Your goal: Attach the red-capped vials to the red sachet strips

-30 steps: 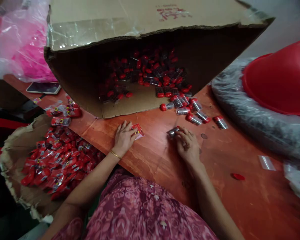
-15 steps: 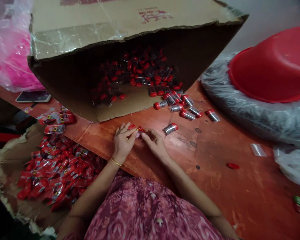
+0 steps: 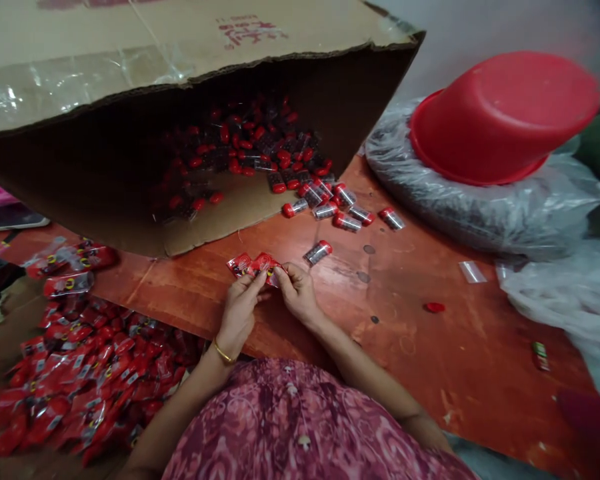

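My left hand and my right hand meet over the red wooden table, both pinching a small red packet held just above the tabletop. A single clear vial with a red cap lies a little to the right of my right hand. Further back, several more red-capped vials spill from a big cardboard box lying on its side. To my lower left sits a heap of filled red packets.
An upturned red plastic basin rests on a bulky plastic-wrapped bundle at the right. A loose red cap and a small clear sleeve lie on the table. White plastic bags crowd the right edge. A phone lies far left.
My right hand let go of a vial, which now lies on the table, and moved left to join the left hand on the red packet. Both hands lifted the packet slightly.
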`<state>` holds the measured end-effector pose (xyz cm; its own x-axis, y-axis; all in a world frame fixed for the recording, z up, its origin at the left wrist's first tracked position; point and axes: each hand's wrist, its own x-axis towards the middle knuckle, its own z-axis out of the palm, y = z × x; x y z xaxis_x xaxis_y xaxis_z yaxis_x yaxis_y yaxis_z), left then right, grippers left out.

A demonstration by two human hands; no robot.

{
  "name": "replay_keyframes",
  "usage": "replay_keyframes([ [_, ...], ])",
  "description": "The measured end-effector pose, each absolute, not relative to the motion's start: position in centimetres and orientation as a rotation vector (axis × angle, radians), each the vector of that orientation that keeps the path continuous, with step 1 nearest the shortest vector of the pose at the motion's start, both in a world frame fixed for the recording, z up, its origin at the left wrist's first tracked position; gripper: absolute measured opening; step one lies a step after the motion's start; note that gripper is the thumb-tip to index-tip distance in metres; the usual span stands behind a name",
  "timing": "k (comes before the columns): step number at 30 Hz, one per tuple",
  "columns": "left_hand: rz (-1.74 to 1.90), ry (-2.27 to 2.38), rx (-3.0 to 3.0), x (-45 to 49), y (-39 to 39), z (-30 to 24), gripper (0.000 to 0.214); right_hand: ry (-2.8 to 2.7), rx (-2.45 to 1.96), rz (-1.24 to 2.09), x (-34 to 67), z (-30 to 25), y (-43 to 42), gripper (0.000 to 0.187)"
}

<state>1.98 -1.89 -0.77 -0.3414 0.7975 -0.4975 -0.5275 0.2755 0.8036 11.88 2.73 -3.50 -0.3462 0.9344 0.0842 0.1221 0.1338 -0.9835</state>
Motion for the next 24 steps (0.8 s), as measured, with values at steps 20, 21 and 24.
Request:
replay_keyframes([
  [20, 1.353, 1.162, 0.015, 1.3, -0.7, 0.1, 0.021, -2.091, -1.629, 0.123, 20.7, -6.8, 7.0, 0.042],
  [21, 1.346, 1.154, 0.0, 1.3, -0.7, 0.2, 0.019, -2.099, -1.64, 0.162, 20.5, -6.7, 7.1, 0.039],
  [24, 1.341, 1.135, -0.025, 1.2, -0.7, 0.4, 0.014, -2.027, -1.561, 0.453, 19.9, -5.7, 7.0, 0.028],
])
